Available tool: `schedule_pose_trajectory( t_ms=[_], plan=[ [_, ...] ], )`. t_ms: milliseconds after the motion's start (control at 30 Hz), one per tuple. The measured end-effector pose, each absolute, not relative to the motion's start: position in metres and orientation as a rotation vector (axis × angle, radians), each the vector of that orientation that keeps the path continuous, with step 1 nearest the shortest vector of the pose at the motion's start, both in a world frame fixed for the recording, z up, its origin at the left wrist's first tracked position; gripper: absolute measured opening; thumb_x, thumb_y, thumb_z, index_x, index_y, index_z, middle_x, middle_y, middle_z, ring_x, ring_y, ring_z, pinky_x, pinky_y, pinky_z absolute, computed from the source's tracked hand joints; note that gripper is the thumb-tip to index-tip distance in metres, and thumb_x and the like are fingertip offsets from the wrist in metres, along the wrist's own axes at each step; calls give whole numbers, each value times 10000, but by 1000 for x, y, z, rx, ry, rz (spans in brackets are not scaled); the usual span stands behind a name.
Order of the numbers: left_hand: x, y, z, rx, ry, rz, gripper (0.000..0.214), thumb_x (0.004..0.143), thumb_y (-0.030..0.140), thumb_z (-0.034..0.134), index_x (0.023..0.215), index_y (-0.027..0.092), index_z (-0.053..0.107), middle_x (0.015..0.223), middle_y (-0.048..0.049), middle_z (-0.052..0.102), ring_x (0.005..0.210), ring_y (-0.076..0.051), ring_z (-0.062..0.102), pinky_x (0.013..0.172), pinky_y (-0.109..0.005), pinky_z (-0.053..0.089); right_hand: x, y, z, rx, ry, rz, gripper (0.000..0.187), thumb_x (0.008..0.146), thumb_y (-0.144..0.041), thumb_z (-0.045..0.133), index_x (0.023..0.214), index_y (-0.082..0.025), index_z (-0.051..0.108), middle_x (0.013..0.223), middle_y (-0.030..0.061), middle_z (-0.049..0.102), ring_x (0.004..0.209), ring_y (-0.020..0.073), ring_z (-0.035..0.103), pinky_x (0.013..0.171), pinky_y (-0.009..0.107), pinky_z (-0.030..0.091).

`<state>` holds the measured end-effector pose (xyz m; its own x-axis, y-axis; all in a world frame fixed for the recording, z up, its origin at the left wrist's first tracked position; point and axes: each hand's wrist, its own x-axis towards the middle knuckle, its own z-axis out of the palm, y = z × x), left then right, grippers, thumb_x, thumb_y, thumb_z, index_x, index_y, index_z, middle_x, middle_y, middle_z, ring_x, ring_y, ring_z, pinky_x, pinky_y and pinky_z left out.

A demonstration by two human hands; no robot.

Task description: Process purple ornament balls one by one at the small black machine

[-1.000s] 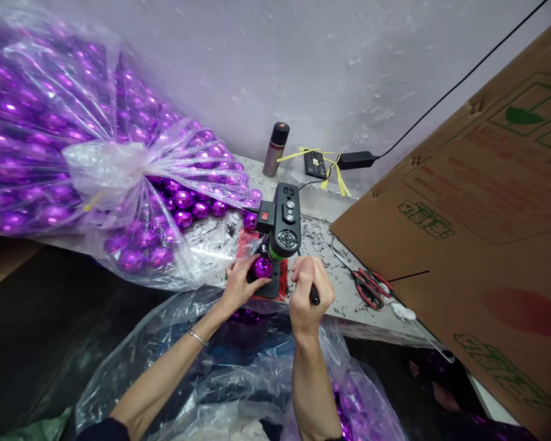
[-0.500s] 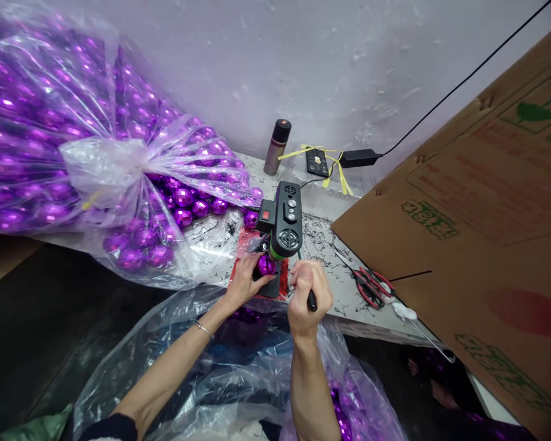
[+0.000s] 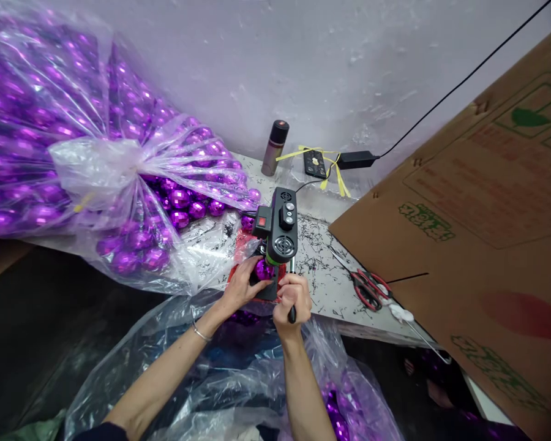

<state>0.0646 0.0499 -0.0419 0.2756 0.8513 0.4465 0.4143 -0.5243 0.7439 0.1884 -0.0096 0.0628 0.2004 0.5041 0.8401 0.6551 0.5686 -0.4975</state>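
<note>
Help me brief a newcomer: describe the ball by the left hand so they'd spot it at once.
Left of the big cardboard box, on the white table, stands a black machine with a red switch. At its near end is a shiny purple ball. Unlike the bagged balls nearby, it is held by the person's left hand.

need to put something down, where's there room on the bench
Mainly the benchtop between the black machine and the scissors, though scraps litter it; a tighter patch lies between the bottle and machine. Crowded: left, under the bag of purple balls; and by the machine's base, where the left hand holds a ball and the right hand a lever.
</note>
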Motion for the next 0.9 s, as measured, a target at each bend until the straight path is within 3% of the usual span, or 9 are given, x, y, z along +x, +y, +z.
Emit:
schedule_pose_trajectory(
  t_ms=[333, 900],
  plan=[
    [65, 49, -38, 2043, 1152, 1136, 568, 927, 443, 705, 1413, 205, 534, 1353, -151, 684, 1296, -312, 646, 1083, -491, 534, 187, -3, 44, -972, -1386, -168, 291, 1016, -165, 374, 766, -220, 513, 781, -2, 574, 696, 135, 551, 702, 325, 465],
    [65, 51, -41, 2028, 1145, 1133, 577, 912, 402, 720, 1418, 199, 530, 1363, -160, 672, 1306, -318, 633, 1096, -499, 519, 189, 1, 36, -965, -1407, -203, 303, 1027, -211, 358, 743, -228, 461, 740, -12, 521, 652, 131, 518, 679, 328, 441]
  ],
)
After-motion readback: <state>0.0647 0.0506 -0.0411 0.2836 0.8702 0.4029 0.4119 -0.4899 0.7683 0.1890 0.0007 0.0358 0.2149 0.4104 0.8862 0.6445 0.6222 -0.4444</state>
